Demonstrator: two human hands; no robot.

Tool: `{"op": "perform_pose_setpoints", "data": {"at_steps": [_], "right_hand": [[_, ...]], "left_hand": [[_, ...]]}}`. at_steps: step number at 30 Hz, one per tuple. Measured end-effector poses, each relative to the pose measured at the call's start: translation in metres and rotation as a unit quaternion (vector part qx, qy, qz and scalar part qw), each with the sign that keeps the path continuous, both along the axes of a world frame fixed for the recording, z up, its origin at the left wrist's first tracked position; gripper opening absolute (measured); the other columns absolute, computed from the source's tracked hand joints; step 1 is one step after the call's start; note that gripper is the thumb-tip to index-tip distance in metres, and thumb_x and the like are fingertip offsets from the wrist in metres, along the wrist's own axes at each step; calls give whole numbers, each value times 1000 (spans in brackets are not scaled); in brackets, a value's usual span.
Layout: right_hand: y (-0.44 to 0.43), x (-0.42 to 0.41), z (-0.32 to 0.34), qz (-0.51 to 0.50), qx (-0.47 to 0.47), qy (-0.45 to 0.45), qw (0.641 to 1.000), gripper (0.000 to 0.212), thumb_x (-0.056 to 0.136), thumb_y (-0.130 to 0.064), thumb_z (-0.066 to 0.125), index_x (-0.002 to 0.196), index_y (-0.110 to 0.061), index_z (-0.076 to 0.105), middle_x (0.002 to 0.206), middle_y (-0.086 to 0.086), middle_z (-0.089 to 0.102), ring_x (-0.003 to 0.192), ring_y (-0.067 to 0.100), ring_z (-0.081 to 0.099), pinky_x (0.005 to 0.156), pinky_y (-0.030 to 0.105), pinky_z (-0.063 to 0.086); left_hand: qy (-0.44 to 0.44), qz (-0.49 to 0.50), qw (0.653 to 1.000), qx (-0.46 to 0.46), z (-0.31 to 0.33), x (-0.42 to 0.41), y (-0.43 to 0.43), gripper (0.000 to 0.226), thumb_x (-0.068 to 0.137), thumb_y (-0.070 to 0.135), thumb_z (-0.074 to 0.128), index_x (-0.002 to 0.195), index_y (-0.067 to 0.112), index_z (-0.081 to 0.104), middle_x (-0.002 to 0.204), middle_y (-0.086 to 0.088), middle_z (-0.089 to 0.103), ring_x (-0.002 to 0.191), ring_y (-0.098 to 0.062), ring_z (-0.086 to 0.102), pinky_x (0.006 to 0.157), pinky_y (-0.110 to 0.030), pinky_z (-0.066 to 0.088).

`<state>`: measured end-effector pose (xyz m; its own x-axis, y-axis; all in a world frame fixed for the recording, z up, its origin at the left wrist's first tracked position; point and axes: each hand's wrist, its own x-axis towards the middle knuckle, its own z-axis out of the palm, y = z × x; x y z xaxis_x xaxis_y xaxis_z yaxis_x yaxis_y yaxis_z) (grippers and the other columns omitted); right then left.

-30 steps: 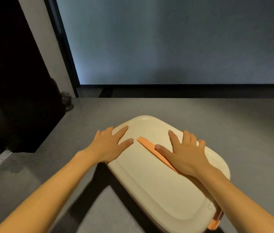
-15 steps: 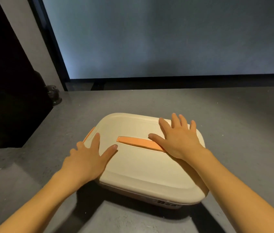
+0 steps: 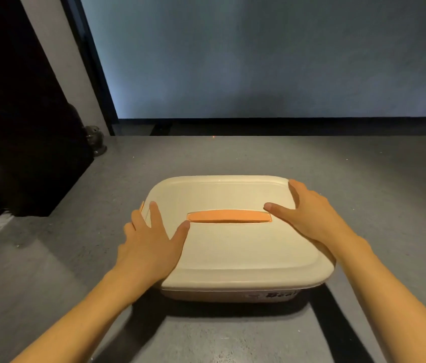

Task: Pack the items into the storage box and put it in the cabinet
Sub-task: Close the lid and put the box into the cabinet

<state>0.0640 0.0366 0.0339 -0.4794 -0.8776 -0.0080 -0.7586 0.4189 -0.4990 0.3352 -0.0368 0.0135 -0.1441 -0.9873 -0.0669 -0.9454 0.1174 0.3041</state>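
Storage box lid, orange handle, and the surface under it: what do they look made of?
Lid: looks like molded plastic, cream, satin finish; rounded corners, raised rim line and soft sheen point that way.
Handle: probably plastic too, matte orange, recessed flush in the lid.
Surface: grey, matte, faintly speckled; could be concrete, stone or laminate, can't tell which.

Storage box (image 3: 235, 258): cream plastic, rounded-rectangle, lid (image 3: 232, 244) on and seated flat. Sits level on the grey surface, long side facing the camera, squared up. Orange handle (image 3: 228, 215) lies flat in the lid's centre recess, running 9-to-3 o'clock. Orange latch (image 3: 142, 206) just visible at the 9 o'clock edge. Dark printed lettering on the front wall at 5 o'clock, partly unreadable.
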Motion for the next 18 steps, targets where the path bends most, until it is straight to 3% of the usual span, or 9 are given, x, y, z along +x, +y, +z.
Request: {"op": "perform_pose_setpoints", "data": {"at_steps": [2, 5, 7, 9, 11, 12, 14, 16, 18], "right_hand": [[-2, -1, 1, -9, 12, 6, 1000, 96, 62, -80, 47, 137, -24, 26, 128, 10, 50, 95, 23, 47, 70, 37, 42], [4, 0, -2, -84, 44, -33, 995, 113, 54, -85, 49, 143, -27, 9, 141, 17, 37, 119, 38, 46, 85, 49, 44], [9, 1, -1, -126, 71, -72, 987, 117, 57, -81, 53, 145, -18, 7, 139, 17, 42, 118, 39, 48, 82, 46, 45], [13, 2, 1, -150, 71, -70, 984, 105, 61, -76, 58, 132, -4, 33, 122, 18, 55, 100, 35, 56, 67, 39, 44], [16, 3, -1, -156, 16, -26, 987, 73, 63, -71, 62, 85, -2, 55, 82, 12, 63, 66, 26, 56, 50, 32, 38], [16, 3, -3, -158, -7, -11, 987, 64, 64, -68, 63, 68, -5, 52, 68, 8, 58, 57, 22, 52, 45, 30, 34], [18, 3, -5, -160, -23, -26, 986, 59, 65, -66, 65, 59, -10, 46, 60, 4, 52, 53, 19, 48, 43, 29, 29], [18, 0, -3, -168, -7, -84, 982, 58, 64, -65, 66, 61, -11, 46, 61, 3, 53, 56, 17, 48, 44, 29, 30], [18, -2, 2, -162, 29, -142, 976, 60, 65, -66, 63, 72, -8, 52, 69, 4, 56, 63, 20, 54, 50, 31, 37]], "left_hand": [[14, 1, 1000, 6, 2, 5, 0, 96, 65, 83, 15, 143, 30, -5, 149, -12, 16, 130, -37, 29, 99, -53, 34], [107, 15, 994, 29, 9, 16, -15, 96, 73, 73, 42, 143, 30, -7, 148, -14, 28, 126, -38, 39, 98, -53, 36], [184, 68, 977, 84, 14, 23, -25, 96, 77, 60, 55, 145, 21, 0, 144, -13, 39, 120, -37, 48, 96, -49, 39], [254, 106, 950, 145, 17, 27, -27, 76, 77, 55, 60, 135, 12, 37, 118, -10, 63, 95, -28, 64, 79, -41, 52], [313, 105, 935, 132, 13, 28, -25, 51, 78, 48, 63, 112, 11, 57, 86, -1, 70, 68, -16, 67, 53, -28, 49], [326, 104, 934, 103, 12, 27, -23, 47, 78, 45, 64, 110, 11, 56, 85, 0, 69, 66, -15, 67, 49, -25, 46], [318, 99, 942, 46, 10, 25, -20, 53, 78, 43, 65, 118, 14, 46, 104, -5, 64, 78, -19, 64, 52, -27, 45], [296, 96, 950, 23, 11, 23, -16, 64, 79, 44, 65, 129, 15, 37, 121, -11, 58, 92, -25, 60, 64, -31, 48], [269, 73, 960, 3, 12, 22, -15, 61, 81, 43, 62, 130, 13, 42, 123, -12, 58, 96, -26, 60, 75, -37, 48]]}}
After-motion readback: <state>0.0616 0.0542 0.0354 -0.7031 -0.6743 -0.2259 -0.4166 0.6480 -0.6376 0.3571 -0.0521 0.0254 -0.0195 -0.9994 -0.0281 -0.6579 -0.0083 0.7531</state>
